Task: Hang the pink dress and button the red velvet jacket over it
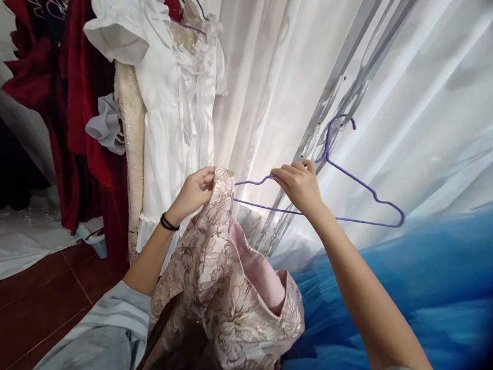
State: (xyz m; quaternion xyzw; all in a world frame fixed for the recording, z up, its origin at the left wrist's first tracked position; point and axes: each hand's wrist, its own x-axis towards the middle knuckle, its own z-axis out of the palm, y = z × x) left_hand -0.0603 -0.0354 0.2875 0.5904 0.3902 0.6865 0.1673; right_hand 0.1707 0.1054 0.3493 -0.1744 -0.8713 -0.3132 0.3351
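A pink and gold floral brocade dress (235, 306) with a pink lining hangs down in front of me. My left hand (193, 194) is closed on its shoulder strap, and a black band circles that wrist. One end of a purple hanger (372, 194) passes into the strap; its tip is hidden by the cloth. My right hand (299, 184) grips the hanger's upper arm, left of the hook. The hanger's other end points right and bears nothing. The dress's far shoulder sags at the lower right, off the hanger.
On the left a white dress (180, 97) hangs beside a beige sparkly dress (131, 139) and dark red garments (81, 87). Behind are white curtains (256, 81) and a metal frame (323, 111). Blue tulle (412, 317) fills the lower right. The floor (29, 315) has red-brown tiles.
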